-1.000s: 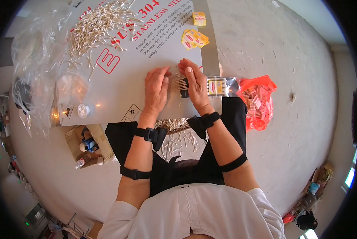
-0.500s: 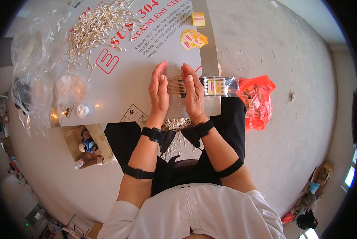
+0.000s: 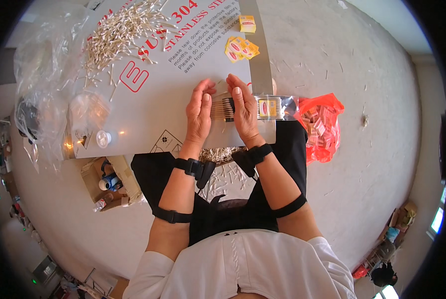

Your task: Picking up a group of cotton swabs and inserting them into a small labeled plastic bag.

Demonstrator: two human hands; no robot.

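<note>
My left hand (image 3: 198, 113) stands on edge at the left ends of a row of cotton swabs (image 3: 219, 108), its fingers stretched out. Across from it, my right hand (image 3: 245, 110) is also upright with straight fingers, at the row's right side. A dark band (image 3: 228, 109) shows under the row beside my right palm, partly hidden by that hand. Just right of my right hand lies a clear packet of cotton swabs with a yellow card (image 3: 269, 108). Neither hand is closed on anything.
Loose cotton swabs (image 3: 121, 37) are heaped at the far left of the table (image 3: 148, 112). Yellow cards (image 3: 242, 49) and a card stack (image 3: 247, 24) lie at the far right. A red bag of packets (image 3: 320, 127) is off the right edge. More swabs (image 3: 222, 155) are below.
My hands have moved slightly apart, the right one a little to the right. The swabs between them, blurred before, now show as a distinct row.
</note>
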